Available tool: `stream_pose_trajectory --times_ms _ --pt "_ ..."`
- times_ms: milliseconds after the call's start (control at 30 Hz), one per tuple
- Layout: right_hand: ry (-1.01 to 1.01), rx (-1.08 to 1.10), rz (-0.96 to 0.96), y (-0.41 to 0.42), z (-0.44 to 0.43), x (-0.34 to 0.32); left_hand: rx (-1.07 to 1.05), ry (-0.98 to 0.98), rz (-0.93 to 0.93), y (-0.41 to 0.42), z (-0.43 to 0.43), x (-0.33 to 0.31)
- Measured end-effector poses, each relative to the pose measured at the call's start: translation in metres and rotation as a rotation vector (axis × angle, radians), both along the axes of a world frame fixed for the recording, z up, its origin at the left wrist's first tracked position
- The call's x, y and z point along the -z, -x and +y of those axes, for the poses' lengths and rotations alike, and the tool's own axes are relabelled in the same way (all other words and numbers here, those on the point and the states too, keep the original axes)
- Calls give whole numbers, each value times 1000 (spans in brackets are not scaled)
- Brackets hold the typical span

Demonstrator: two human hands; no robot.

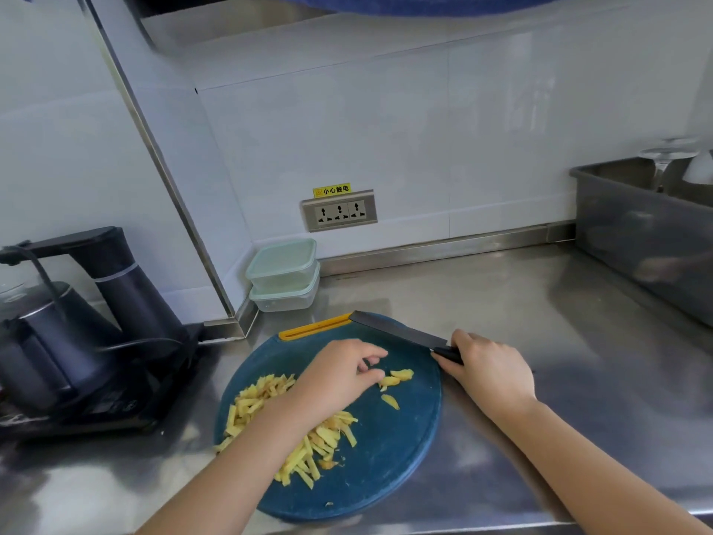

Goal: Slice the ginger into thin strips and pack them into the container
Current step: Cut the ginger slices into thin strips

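- Left forearm comes in from the lower left and crosses over the pile of ginger strips (270,403). The left hand (339,374) is palm down over the middle of the round blue cutting board (393,457).
- Right forearm comes in from the lower right. The right hand (490,370) sits at the board's right rim, knuckles up.
- Knife (393,328): long axis runs from the right hand away and to the left. The tip lies by the yellow strip on the board's far edge, and the dark blade is low over the far part of the board.
- Strips lie mostly lengthwise along the left forearm, heaped on the left and near half of the board.
- A few uncut ginger slices (397,376) lie on the board to the right of the pile, between the two hands.
- Left grip: fingers half curled, thumb tip against the nearest slice. Cannot tell whether anything is actually pinched.
- Right grip: fingers wrapped fully round the knife's black handle.
- Two lidded containers (283,274) are stacked in the back corner of the steel bench (501,303), against the wall, beyond the board and apart from it.
- A dark kettle (46,341) stands on its base to the left, and a grey tub (636,233) at far right.
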State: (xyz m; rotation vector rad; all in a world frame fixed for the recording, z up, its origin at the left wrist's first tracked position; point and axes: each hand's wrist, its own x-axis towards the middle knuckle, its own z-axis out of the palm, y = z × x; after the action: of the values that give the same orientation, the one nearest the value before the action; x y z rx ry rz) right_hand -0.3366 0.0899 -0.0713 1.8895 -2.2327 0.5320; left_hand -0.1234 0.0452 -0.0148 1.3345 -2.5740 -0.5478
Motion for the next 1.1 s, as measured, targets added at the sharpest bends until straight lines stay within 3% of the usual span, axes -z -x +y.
stream_pose_trajectory --times_ms 367,633,833,967,1100 --pt "-32 -12 -5 2 -1 1 -51 -63 -62 11 -11 12" --pt "-7 -14 0 1 -1 -1 -199 -44 194 31 -9 17" --pt "-16 -14 -20 2 0 -1 -264 -33 212 46 -8 29" --pt "-7 -16 -29 2 0 -1 -228 -34 205 45 -5 30" --pt "-4 -11 -34 2 0 -1 -63 -49 110 37 -4 23"
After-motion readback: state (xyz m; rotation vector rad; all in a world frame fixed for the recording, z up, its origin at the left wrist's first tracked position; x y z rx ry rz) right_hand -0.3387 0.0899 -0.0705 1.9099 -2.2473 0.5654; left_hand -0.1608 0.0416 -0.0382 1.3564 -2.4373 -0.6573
